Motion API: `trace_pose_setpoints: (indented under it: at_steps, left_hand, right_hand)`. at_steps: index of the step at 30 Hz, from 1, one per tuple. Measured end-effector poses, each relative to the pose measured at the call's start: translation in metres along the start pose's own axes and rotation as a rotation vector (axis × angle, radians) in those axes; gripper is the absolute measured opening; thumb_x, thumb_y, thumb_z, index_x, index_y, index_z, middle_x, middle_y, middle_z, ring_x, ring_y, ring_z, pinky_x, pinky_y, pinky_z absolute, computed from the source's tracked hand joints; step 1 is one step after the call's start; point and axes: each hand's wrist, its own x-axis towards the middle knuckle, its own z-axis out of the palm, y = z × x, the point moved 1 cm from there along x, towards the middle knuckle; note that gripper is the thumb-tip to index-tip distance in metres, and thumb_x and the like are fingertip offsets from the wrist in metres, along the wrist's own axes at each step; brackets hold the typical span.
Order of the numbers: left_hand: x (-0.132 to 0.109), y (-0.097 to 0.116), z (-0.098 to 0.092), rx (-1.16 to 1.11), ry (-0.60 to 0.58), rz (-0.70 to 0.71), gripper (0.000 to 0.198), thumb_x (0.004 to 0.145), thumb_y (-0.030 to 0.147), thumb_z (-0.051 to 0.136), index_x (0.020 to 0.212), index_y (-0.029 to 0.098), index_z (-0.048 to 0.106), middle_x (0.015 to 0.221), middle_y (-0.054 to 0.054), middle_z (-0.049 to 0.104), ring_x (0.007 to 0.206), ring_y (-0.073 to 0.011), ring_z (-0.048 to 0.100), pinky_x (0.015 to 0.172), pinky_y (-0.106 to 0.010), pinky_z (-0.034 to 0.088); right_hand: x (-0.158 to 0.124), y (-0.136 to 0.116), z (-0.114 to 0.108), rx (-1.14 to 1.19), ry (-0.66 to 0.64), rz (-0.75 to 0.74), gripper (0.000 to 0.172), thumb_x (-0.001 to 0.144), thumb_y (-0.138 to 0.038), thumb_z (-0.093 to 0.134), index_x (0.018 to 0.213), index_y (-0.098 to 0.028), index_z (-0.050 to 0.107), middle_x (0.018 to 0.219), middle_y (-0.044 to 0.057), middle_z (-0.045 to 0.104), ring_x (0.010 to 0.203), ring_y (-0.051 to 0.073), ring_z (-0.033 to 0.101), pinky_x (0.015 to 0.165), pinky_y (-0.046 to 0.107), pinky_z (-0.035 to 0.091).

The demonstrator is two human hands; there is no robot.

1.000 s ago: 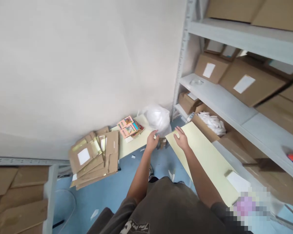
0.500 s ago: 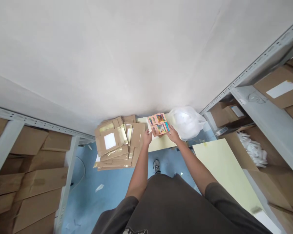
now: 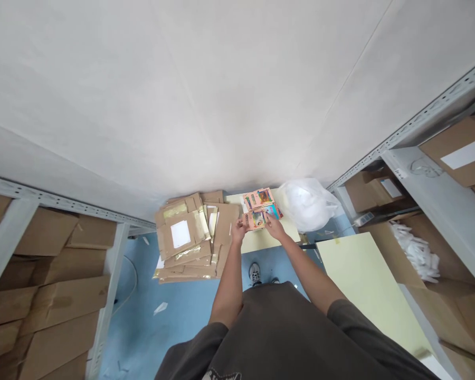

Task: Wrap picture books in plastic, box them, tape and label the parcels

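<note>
My left hand [image 3: 238, 230] is closed on the left end of a pink printed packet [image 3: 256, 219] that has a colourful picture on its front. On the packet's right end, my right hand [image 3: 274, 227] pinches the edge, so the packet spans both hands. Just behind it lie more pink printed packets [image 3: 258, 198], overlapping on the pale yellow table [image 3: 261, 240]. A blue printed packet [image 3: 274, 210] shows beside my right fingers. Whether the packets are flat boxes, cards or bags is too small to tell.
Flattened cardboard boxes [image 3: 193, 232] are piled at the left. A white plastic bag [image 3: 309, 203] sits at the table's right end. A pale yellow board [image 3: 364, 279] lies at the right. Shelves of cartons [image 3: 63, 295] stand on both sides, with a white wall [image 3: 237, 95] ahead.
My left hand has gone from open beside the packets to closed on the front packet's left end. The front packet has moved nearer me, apart from the ones behind, uncovering more blue.
</note>
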Motion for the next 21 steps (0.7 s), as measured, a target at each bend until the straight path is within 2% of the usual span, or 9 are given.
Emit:
trace_pose_setpoints:
  at_steps: [2,5,7,9,11,14,17,21]
  left_hand:
    - [-0.001,0.006,-0.001,-0.03,-0.043,-0.019,0.036,0.072,0.042,0.081,0.098,0.019,0.072,0.076,-0.005,0.075,0.07,-0.0205,0.072,0.071,-0.037,0.061]
    - [0.0,0.021,0.008,-0.063,-0.166,-0.03,0.042,0.066,0.043,0.085,0.098,0.019,0.072,0.075,-0.003,0.073,0.071,-0.0196,0.071,0.074,-0.037,0.061]
    - [0.001,0.036,0.023,-0.052,-0.261,-0.009,0.048,0.064,0.045,0.087,0.102,0.018,0.072,0.075,-0.002,0.073,0.073,-0.0196,0.071,0.076,-0.037,0.061]
    - [0.0,0.052,0.048,-0.023,-0.353,0.015,0.054,0.064,0.047,0.088,0.107,0.017,0.074,0.077,-0.002,0.074,0.073,-0.0195,0.071,0.075,-0.036,0.061]
    - [-0.006,0.066,0.082,0.017,-0.441,0.036,0.058,0.064,0.047,0.089,0.111,0.017,0.075,0.08,-0.002,0.076,0.072,-0.0191,0.071,0.073,-0.035,0.061]
    - [-0.028,0.08,0.146,0.079,-0.573,0.072,0.057,0.065,0.047,0.09,0.112,0.017,0.077,0.084,-0.005,0.079,0.075,-0.02,0.072,0.074,-0.035,0.061]
    - [-0.061,0.082,0.218,0.11,-0.733,0.088,0.057,0.066,0.047,0.091,0.113,0.016,0.078,0.092,-0.009,0.081,0.083,-0.0231,0.075,0.079,-0.038,0.062]
    - [-0.116,0.072,0.31,0.16,-0.911,0.034,0.066,0.063,0.047,0.093,0.12,0.016,0.077,0.098,-0.01,0.082,0.091,-0.0272,0.078,0.085,-0.043,0.062]
  right_hand:
    - [-0.002,0.0,-0.012,0.149,0.053,0.065,0.069,0.087,-0.03,0.059,0.155,-0.019,0.056,0.146,0.016,0.068,0.124,0.03,0.071,0.109,0.047,0.057]
    - [-0.007,-0.001,-0.036,0.432,0.115,0.124,0.064,0.082,-0.035,0.063,0.145,-0.023,0.062,0.127,0.009,0.077,0.099,0.024,0.076,0.094,0.043,0.064]
    - [-0.013,0.001,-0.059,0.595,0.165,0.136,0.051,0.077,-0.035,0.063,0.127,-0.023,0.068,0.113,0.006,0.08,0.095,0.023,0.076,0.088,0.04,0.064]
    - [-0.026,0.007,-0.086,0.693,0.217,0.159,0.039,0.073,-0.034,0.065,0.11,-0.022,0.069,0.103,0.006,0.081,0.093,0.024,0.075,0.08,0.037,0.064]
    - [-0.047,0.018,-0.117,0.739,0.281,0.187,0.033,0.07,-0.034,0.066,0.101,-0.023,0.067,0.099,0.005,0.08,0.089,0.025,0.075,0.073,0.035,0.063]
    - [-0.093,0.042,-0.165,0.778,0.429,0.208,0.03,0.069,-0.035,0.068,0.097,-0.025,0.065,0.098,0.004,0.08,0.088,0.025,0.075,0.07,0.035,0.062]
    - [-0.156,0.07,-0.211,0.837,0.606,0.222,0.031,0.068,-0.036,0.071,0.097,-0.025,0.066,0.099,0.004,0.081,0.089,0.026,0.075,0.071,0.036,0.062]
    - [-0.256,0.107,-0.261,0.964,0.778,0.246,0.035,0.066,-0.036,0.076,0.098,-0.024,0.068,0.093,0.002,0.079,0.083,0.023,0.074,0.071,0.036,0.063]
